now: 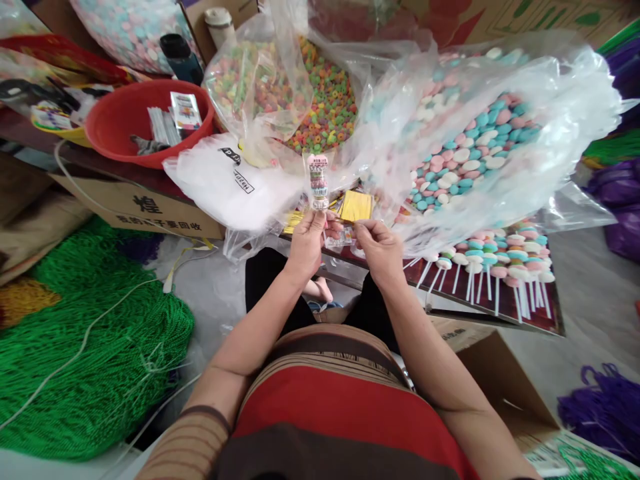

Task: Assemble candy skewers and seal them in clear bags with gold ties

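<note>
My left hand (309, 241) is closed around the gathered bottom of a clear printed wrapper. Inside the wrapper stands a candy lollipop (319, 183), upright, with stacked candies in it. To its right, my right hand (380, 248) pinches a thin gold twist tie (344, 220) that reaches toward the wrapper's neck. Whether the tie goes round the neck is too small to tell. Just behind the fingers lies a bundle of yellow-gold twist ties (357, 205). Printed clear wrapper bags (233, 180) are piled left of the lollipop.
A big clear bag of coloured candy rings (325, 100) stands at the back, beside a bag of pastel candies (480, 143). Candy skewers on white sticks (500, 257) line the right table edge. A red basin (145, 123) is at left. Green netting (90, 347) covers the floor.
</note>
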Tool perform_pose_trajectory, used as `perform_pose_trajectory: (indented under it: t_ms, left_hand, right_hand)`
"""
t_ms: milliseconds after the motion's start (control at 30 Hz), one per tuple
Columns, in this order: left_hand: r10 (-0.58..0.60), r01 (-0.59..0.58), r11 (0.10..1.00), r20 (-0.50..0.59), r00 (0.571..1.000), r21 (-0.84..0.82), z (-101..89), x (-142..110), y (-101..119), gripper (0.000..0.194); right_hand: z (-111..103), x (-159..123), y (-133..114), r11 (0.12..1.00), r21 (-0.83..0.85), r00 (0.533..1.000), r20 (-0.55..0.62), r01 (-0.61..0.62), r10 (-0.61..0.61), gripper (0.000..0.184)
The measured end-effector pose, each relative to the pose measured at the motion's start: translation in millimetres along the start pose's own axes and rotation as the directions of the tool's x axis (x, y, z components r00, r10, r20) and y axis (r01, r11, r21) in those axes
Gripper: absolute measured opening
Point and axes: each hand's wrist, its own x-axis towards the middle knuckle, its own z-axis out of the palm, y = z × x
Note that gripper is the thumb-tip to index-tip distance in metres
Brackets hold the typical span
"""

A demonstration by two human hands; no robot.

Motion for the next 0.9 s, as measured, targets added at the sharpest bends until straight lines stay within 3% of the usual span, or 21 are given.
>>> perform_pose_trajectory:
  t_ms: [233,367,433,500,567,633,667,733,833,900]
  left_hand:
    - [0.159,-0.190,0.926,0.118,0.980,0.326,-19.8,14,-18,0.032]
    - [0.117,-0.125,0.895,0.045,0.992,0.428,-25.2,24,-17,0.031]
    - [0.094,-0.075,0.913,-0.026,0.995,0.402,-26.5,28,-14,0.033]
    - [0.096,-0.057,0.927,-0.087,0.992,0.370,-27.4,30,-11,0.035]
    - [0.093,-0.049,0.938,-0.115,0.989,0.342,-27.9,31,-10,0.036]
    - [0.078,-0.036,0.946,-0.117,0.990,0.322,-28.4,31,-9,0.036]
    - [0.072,-0.032,0.948,-0.117,0.991,0.316,-29.0,31,-9,0.037]
    - [0.069,-0.029,0.951,-0.116,0.991,0.309,-30.8,30,-10,0.038]
    - [0.081,-0.054,0.954,-0.078,0.994,0.295,-34.1,29,-13,0.039]
    - [0.085,-0.079,0.956,-0.009,0.996,0.281,-34.3,27,-15,0.040]
  right_hand:
    - [13,17,-1,0.996,0.019,0.977,0.196,-0.086,0.081,0.029]
    - [19,27,-1,0.990,0.023,0.972,0.194,-0.138,0.131,0.030]
    - [20,33,-2,0.988,-0.123,0.982,0.156,-0.088,0.107,0.028]
    - [23,39,-2,0.914,-0.405,0.994,0.107,0.015,0.031,0.028]
    - [28,45,-2,0.733,-0.673,0.992,0.120,0.101,-0.026,0.029]
    - [34,51,0,0.597,-0.791,0.987,0.160,0.137,-0.015,0.029]
    - [36,53,2,0.590,-0.795,0.986,0.165,0.139,-0.010,0.029]
    - [36,55,6,0.705,-0.702,0.991,0.136,0.105,-0.012,0.027]
    - [25,54,8,0.961,-0.265,0.990,0.097,-0.072,0.101,0.021]
    - [14,49,5,0.974,0.066,0.965,0.167,-0.215,0.201,0.018]
